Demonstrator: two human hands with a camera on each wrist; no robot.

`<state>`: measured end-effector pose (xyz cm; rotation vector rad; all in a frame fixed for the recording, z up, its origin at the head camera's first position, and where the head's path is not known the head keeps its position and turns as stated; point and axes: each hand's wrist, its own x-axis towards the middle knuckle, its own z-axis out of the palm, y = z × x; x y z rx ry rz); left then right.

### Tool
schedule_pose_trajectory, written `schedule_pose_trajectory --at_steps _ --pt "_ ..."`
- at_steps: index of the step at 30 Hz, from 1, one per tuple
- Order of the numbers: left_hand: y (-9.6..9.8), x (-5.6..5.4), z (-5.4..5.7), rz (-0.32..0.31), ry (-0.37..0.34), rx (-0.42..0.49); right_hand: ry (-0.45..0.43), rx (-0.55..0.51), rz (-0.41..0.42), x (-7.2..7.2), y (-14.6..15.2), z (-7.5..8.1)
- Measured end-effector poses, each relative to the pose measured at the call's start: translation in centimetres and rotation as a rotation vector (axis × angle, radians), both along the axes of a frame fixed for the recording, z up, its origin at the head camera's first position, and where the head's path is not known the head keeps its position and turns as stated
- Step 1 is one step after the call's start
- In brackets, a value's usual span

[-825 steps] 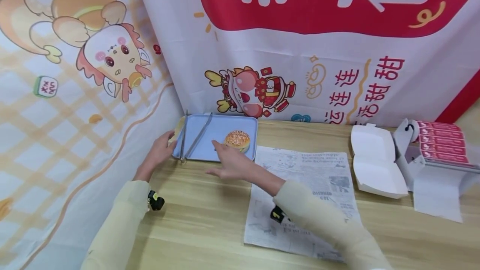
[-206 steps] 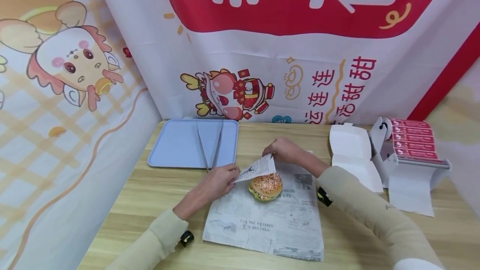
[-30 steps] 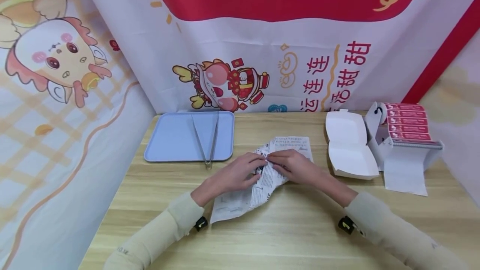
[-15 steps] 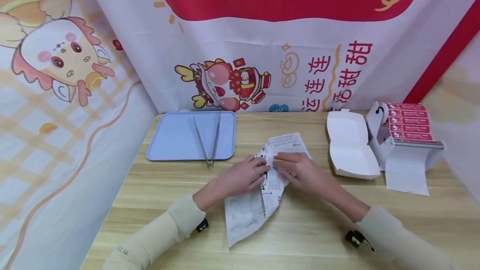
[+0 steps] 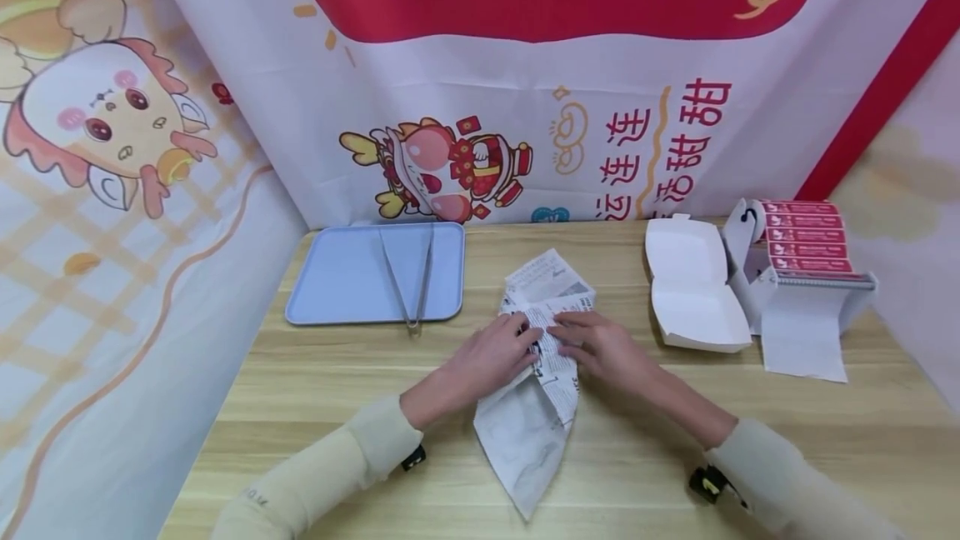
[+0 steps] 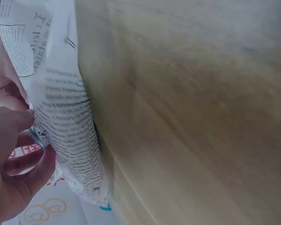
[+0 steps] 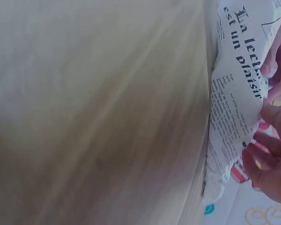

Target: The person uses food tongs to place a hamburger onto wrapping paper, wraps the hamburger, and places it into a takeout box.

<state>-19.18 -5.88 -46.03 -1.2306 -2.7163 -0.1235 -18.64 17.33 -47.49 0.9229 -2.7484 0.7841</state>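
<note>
One folded paper (image 5: 553,373); left hand (image 5: 491,357) pinches it; right hand (image 5: 611,350) touches, fingers spread

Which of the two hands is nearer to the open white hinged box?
The right hand, on the side of the folded white newsprint sheet toward that box; the left hand is on the opposite side, toward the blue rectangular tray.

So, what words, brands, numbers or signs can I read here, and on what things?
"La lect", rest hidden: white newsprint-patterned wrapping paper.
"est un plaisir": same paper; its finer print is too small or blurred.
"运连连": white-and-red fabric banner, sideways.
"活甜甜": same banner; its big white characters are cropped.
Red-and-white sticker roll: print too small.
Cream fabric left sleeve: mark too blurred.
</note>
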Motion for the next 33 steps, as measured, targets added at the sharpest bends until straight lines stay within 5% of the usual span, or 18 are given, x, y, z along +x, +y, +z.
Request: schedule_pose_trajectory --at_steps 5,9,13,17,20,26,33 --pt "0.5 -0.9 -0.3 0.002 0.020 0.049 0.048 -0.007 0.032 -1.7 0.3 -0.3" --pt "0.8 -1.6 -0.4 -0.025 0.059 0.060 -0.016 -0.026 0.019 -2.7 0.6 -0.1" --pt "1.1 -1.9 -0.5 -0.058 0.082 0.058 -0.198 -0.162 -0.126 -3.3 1.4 0.6" --pt "1.3 -1.9 -0.5 -0.055 0.084 0.060 -0.484 -0.293 -0.381 -4.7 2.1 1.0" --pt "1.3 -1.9 -0.6 -0.064 0.059 0.075 -0.701 -0.320 -0.491 -6.3 2.2 1.0" --pt "1.3 -1.9 -0.6 -0.077 0.000 0.084 -0.968 -0.476 -0.518 -8.6 2.0 0.7" --pt "1.1 -2.0 -1.1 -0.064 -0.019 0.098 -1.115 -0.587 -0.427 -9.0 1.6 -0.1"
